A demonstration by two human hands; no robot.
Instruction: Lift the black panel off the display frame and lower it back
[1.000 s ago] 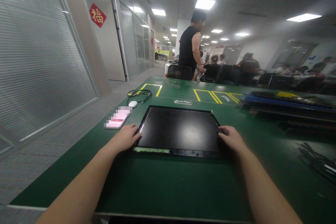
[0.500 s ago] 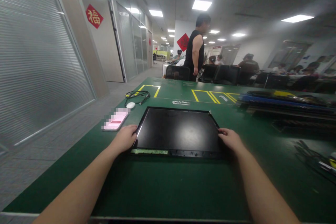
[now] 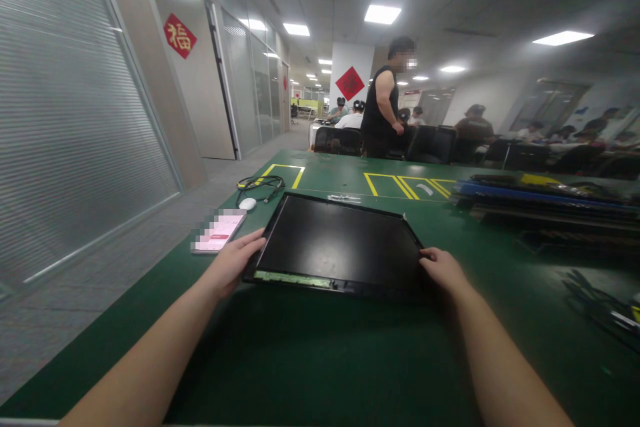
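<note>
A flat black display panel (image 3: 340, 240) is held just above the green table (image 3: 310, 353), its left side raised a little. My left hand (image 3: 231, 263) grips the panel's left edge, fingers curled under it. My right hand (image 3: 443, 269) clasps the right edge near the front corner. A thin circuit strip runs along the panel's near edge.
A phone (image 3: 217, 231), a small white puck (image 3: 247, 203) and a coiled black cable (image 3: 260, 182) lie to the left. Stacked panels and trays (image 3: 545, 197) fill the right side. Yellow floor-tape boxes (image 3: 405, 185) mark the far table. A person in black (image 3: 383, 110) stands beyond.
The panel lay flat on the table before; now both hands have lifted it slightly, left side higher. The standing person has turned and shifted right.
</note>
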